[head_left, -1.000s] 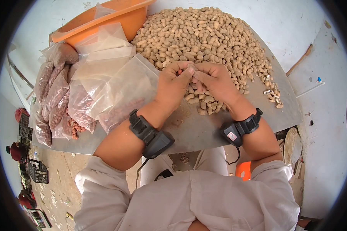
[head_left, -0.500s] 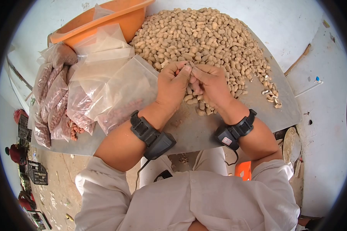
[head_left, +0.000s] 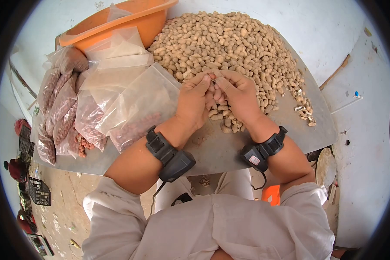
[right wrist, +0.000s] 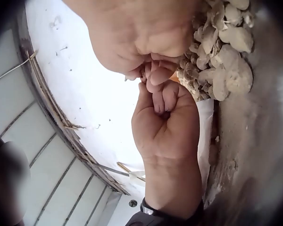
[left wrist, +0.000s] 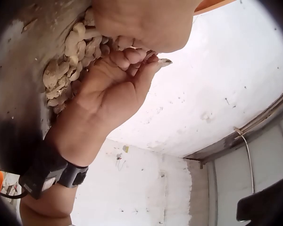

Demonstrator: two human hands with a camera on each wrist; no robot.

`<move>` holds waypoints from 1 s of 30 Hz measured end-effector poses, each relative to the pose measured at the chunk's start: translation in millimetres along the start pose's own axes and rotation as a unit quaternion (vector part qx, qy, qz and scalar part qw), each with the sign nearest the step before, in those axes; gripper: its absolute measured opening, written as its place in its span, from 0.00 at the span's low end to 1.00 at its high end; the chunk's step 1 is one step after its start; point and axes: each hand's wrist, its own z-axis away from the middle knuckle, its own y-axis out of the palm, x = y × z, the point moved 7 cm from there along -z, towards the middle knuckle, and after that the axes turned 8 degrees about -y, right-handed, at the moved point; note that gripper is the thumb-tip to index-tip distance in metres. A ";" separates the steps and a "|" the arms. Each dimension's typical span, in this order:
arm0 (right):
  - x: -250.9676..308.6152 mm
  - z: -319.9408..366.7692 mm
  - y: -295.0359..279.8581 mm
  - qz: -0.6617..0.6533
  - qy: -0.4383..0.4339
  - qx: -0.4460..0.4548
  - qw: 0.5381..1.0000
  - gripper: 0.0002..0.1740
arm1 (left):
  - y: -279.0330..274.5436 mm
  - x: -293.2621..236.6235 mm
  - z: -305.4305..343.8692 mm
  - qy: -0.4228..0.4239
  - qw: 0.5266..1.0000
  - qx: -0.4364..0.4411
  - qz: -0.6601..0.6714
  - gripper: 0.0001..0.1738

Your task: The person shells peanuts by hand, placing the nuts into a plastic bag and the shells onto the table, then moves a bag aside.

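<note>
Between the curled, meeting fingertips of the left hand [head_left: 191,100] and right hand [head_left: 242,96], a pinched peanut [head_left: 212,76] is mostly hidden, only a reddish bit showing, its shell's state unclear, while both forearms [head_left: 132,164] slant inward toward the peanut heap's [head_left: 221,45] near side.

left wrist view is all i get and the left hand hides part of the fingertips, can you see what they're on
Observer: The head view shows a small reddish bit where the left hand and right hand meet; too small to name for certain.
Operator: what's out beyond the hands
Observer: A large peanut heap, of which your view catches only a small part.
Operator: anything over on the person's left
Observer: Yes, clear plastic bags lie there, with reddish kernels showing inside several.
</note>
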 end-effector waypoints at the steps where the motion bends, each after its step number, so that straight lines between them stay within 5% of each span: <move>1: 6.8 -0.4 1.3 0.056 -0.034 0.011 0.998 0.10 | -7.4 3.2 -1.8 -0.031 0.999 -0.001 0.005 0.11; 5: 32.7 0.0 10.5 0.329 -0.233 0.047 0.914 0.13 | -16.6 14.0 -7.0 -0.123 0.987 -0.007 0.105 0.12; 14: 37.5 2.5 13.0 0.370 -0.243 0.056 0.895 0.16 | -19.5 18.0 -8.3 -0.151 0.967 0.008 0.205 0.13; 18: 18.5 -2.0 -4.3 0.185 -0.113 -0.008 0.976 0.15 | -22.9 19.4 -8.6 -0.157 0.973 -0.016 0.168 0.10; 23: 14.3 -12.4 -36.0 -0.013 -0.034 -0.098 0.995 0.13 | -20.3 13.0 -7.9 -0.120 0.988 -0.015 0.094 0.10; 27: 53.5 -12.2 -95.5 -0.405 -0.192 -0.276 0.851 0.12 | -20.7 11.3 -8.2 -0.112 0.990 -0.018 0.085 0.09; 30: 37.1 -13.2 -113.9 -0.400 -0.147 -0.315 0.848 0.11 | -20.8 12.7 -9.8 -0.110 0.990 -0.015 0.082 0.09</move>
